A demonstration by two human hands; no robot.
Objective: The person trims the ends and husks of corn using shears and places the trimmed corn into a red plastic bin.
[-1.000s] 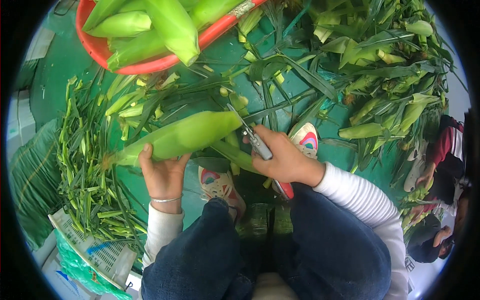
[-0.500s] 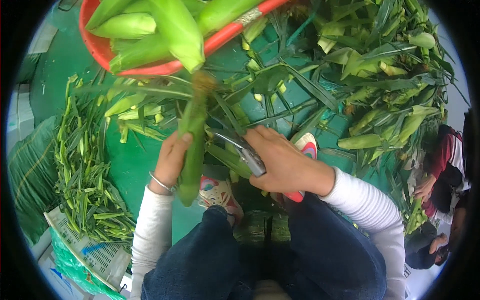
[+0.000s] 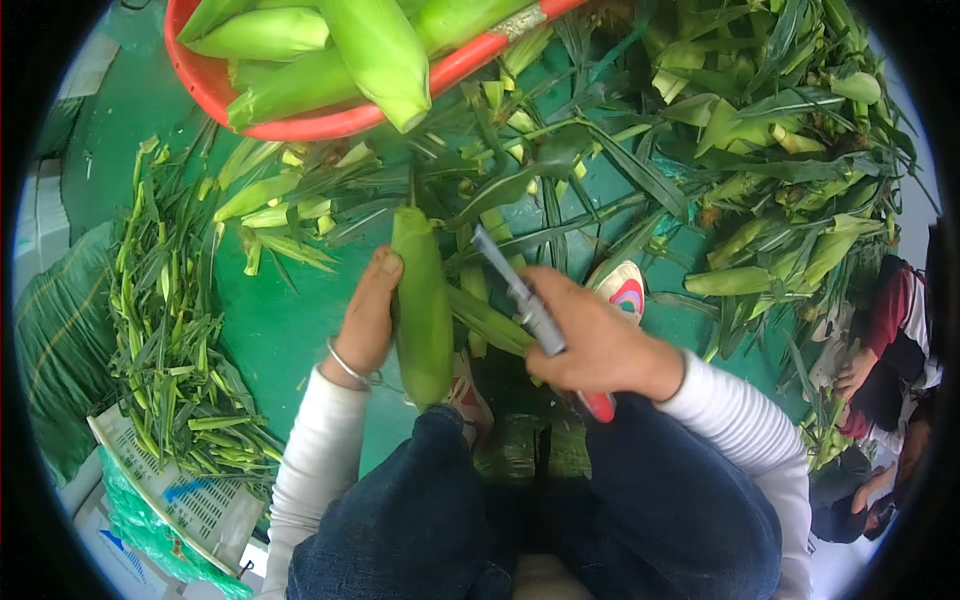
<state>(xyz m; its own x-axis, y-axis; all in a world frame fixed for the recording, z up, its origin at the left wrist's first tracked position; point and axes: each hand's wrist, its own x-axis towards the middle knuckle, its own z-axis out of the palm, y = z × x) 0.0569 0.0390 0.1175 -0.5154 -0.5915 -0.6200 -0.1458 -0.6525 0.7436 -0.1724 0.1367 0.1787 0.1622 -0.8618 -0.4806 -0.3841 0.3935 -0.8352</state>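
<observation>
My left hand point(image 3: 368, 315), with a bracelet at its wrist, grips a green ear of corn point(image 3: 423, 310) in its husk. The ear stands nearly upright above my shoes, and its upper end looks cut short, without brown silk. To the right of it, my right hand point(image 3: 598, 335) is closed round a grey metal utility knife point(image 3: 522, 295). The blade points up and left, apart from the ear. Beyond both hands, a red basin point(image 3: 330, 122) holds several trimmed ears of corn point(image 3: 378, 62).
Cut leaves and stalks point(image 3: 180, 330) lie heaped on the left. At the right rises a large pile of untrimmed corn point(image 3: 770, 210). Leaf scraps point(image 3: 330, 190) litter the green floor point(image 3: 270, 340) below the basin. Another person's hand point(image 3: 855, 372) shows at the far right.
The brown silk tip that topped the ear is no longer on it. My left hand has shifted right with the ear, and the knife has moved right and swung more upright.
</observation>
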